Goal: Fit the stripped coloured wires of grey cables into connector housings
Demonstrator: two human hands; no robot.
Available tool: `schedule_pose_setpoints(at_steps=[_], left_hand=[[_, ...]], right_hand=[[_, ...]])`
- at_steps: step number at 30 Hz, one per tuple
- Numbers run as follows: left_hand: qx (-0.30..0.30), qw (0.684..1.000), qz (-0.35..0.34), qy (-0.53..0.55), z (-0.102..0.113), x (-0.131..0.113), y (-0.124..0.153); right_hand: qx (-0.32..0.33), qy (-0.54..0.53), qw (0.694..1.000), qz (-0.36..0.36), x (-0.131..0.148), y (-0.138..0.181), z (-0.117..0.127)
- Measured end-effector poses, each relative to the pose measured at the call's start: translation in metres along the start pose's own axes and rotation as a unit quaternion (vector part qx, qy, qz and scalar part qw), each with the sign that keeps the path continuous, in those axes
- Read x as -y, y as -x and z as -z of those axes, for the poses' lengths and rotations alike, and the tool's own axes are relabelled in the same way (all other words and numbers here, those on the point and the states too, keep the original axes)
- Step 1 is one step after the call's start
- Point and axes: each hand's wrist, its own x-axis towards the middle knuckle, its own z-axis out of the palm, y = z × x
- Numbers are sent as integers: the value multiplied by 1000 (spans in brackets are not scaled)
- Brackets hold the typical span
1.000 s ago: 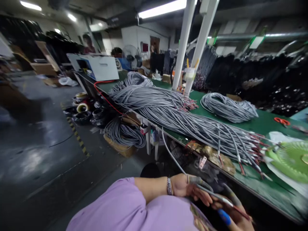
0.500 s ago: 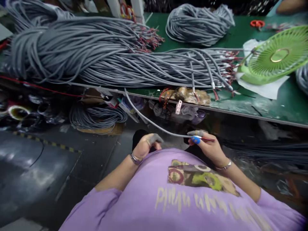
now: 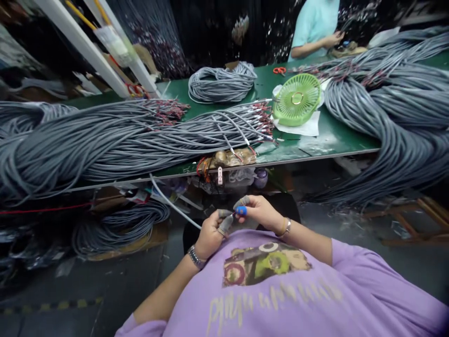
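Note:
My left hand (image 3: 211,232), with grey finger covers, is closed around the end part of a grey cable (image 3: 174,206). That cable runs from the bench edge down into my fingers. Against it, my right hand (image 3: 257,213), wearing grey and blue finger covers, pinches the thin red wire end (image 3: 234,213) at the cable's tip. The fingertips of both hands nearly meet in front of my purple shirt, and they hide most of the wire end. On the bench ahead lies a bundle of grey cables (image 3: 168,140) with stripped red and white ends.
A green fan (image 3: 297,99) stands on the green bench (image 3: 329,147). Behind are a coiled cable bundle (image 3: 221,84) and orange-handled scissors (image 3: 279,70). Thick cable bundles (image 3: 386,117) hang over the right edge. A co-worker (image 3: 315,32) is across the bench. Another coil (image 3: 122,229) lies below.
My left hand has come over and taken hold of the cable beside my right hand. My right hand's pinch has shifted to the wire tip. The view has turned right and up.

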Motion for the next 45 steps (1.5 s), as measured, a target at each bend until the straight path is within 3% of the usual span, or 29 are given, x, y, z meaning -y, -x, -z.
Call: schedule_pose_setpoints(at_steps=[7,13,17,19,27,30,34,39,45], left_hand=[[57,998,15,-19,-3,-6,-20],[-11,989,64,133,-3,-2,-28],[-32,973,103,203,3,11,-25],[-29,972,109,205,4,14,-25],[-8,981,108,161,-1,6,-32],[-32,984,83,154,-2,7,-34],[-97,966,82,224,-3,14,-34],[-157,948,72,267,-3,20,-34],[-177,946,55,266,0,21,-35]], right_hand=[[-10,88,996,20,12,-32,-2],[-120,-46,992,-3,-4,-46,12],[-24,-9,997,-67,-12,-42,14],[13,34,997,-63,-11,-43,9],[28,105,994,-16,-3,-58,1],[5,76,997,-27,-6,-59,0],[-27,27,998,-49,-14,-55,-2],[-6,56,998,-27,-16,-50,-2],[26,76,996,-24,-15,-51,-3]])
